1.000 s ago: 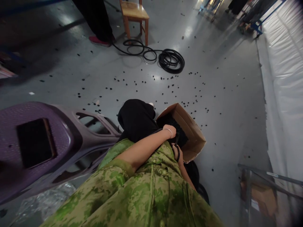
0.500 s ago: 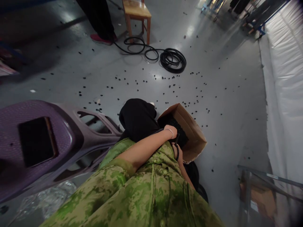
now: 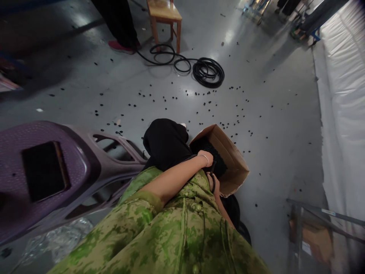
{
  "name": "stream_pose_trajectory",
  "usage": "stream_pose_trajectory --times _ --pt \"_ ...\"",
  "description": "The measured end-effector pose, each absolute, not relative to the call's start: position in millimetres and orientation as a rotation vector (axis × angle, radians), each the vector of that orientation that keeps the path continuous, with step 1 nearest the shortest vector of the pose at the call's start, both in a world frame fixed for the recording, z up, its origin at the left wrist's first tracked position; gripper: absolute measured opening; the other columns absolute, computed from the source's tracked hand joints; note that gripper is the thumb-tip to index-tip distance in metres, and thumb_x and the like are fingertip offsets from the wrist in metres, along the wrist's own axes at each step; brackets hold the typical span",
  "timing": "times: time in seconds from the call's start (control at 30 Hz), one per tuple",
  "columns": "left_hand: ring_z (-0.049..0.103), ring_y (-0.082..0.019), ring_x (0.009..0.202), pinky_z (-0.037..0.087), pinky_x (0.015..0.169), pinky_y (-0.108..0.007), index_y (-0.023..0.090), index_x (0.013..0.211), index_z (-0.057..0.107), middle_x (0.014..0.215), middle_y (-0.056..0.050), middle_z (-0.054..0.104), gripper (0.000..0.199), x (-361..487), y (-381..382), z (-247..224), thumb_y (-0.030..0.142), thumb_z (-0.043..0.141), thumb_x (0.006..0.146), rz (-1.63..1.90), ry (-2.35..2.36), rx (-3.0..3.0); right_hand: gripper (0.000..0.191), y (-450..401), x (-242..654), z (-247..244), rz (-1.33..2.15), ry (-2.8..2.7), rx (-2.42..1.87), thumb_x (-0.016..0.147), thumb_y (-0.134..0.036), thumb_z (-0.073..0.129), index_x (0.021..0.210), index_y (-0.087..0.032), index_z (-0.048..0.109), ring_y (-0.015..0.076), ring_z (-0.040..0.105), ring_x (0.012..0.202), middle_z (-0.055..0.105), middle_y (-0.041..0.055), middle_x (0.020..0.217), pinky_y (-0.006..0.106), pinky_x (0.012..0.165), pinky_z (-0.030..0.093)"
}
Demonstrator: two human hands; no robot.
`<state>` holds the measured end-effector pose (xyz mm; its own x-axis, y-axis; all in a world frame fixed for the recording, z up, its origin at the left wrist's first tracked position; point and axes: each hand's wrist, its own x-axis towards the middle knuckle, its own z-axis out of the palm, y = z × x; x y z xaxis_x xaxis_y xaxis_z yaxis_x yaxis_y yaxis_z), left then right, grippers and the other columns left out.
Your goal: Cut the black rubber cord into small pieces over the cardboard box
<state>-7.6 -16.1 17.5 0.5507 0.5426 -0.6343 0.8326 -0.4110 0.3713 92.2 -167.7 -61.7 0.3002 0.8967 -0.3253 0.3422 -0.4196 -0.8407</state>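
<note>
My left hand (image 3: pixel 205 158), with a thin bracelet at its wrist, is closed over the near edge of an open cardboard box (image 3: pixel 232 160). What its fingers grip is dark and too small to make out. Just below it, my right hand (image 3: pixel 216 185) is closed around a black curved piece (image 3: pixel 213 179) that reaches up toward the left hand. Inside the box lies a heap of small black parts (image 3: pixel 218 161). The box stands beside my black-trousered knee (image 3: pixel 167 142).
A purple stool (image 3: pixel 14 163) at the left bears a phone (image 3: pixel 44 171). Small black rings are scattered over the grey floor (image 3: pixel 279 144). Farther off are a coiled black hose (image 3: pixel 208 73), a wooden chair (image 3: pixel 165 13) and a person's leg (image 3: pixel 119 23). A metal frame (image 3: pixel 298 236) stands lower right.
At the top right, another person's legs and feet have shifted beside the blue cart. My hands and the box look almost unchanged.
</note>
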Motion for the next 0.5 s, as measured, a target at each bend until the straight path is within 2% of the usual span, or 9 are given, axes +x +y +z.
stream_pose_trajectory --times 0.27,0.5 --pt "0.061 -0.028 0.110 0.051 0.086 -0.036 0.013 0.116 0.068 0.118 -0.019 0.065 0.037 -6.4 -16.4 15.8 0.021 0.051 0.084 -0.598 1.119 2.149 0.037 -171.0 96.6 -84.2 1.047 -1.142 -1.914 0.073 -0.052 0.052 0.081 -0.018 0.064 0.0228 0.060 0.083 0.071 0.0071 0.084 0.032 0.080 0.046" --pt "0.060 -0.030 0.110 0.050 0.088 -0.039 0.017 0.114 0.069 0.114 -0.019 0.067 0.036 -3.2 -17.2 4.8 0.024 0.057 0.081 -0.565 1.159 2.096 0.041 -168.2 94.8 -88.4 1.015 -1.158 -1.926 0.075 -0.056 0.050 0.079 -0.018 0.066 0.0197 0.058 0.080 0.069 0.0047 0.076 0.030 0.080 0.046"
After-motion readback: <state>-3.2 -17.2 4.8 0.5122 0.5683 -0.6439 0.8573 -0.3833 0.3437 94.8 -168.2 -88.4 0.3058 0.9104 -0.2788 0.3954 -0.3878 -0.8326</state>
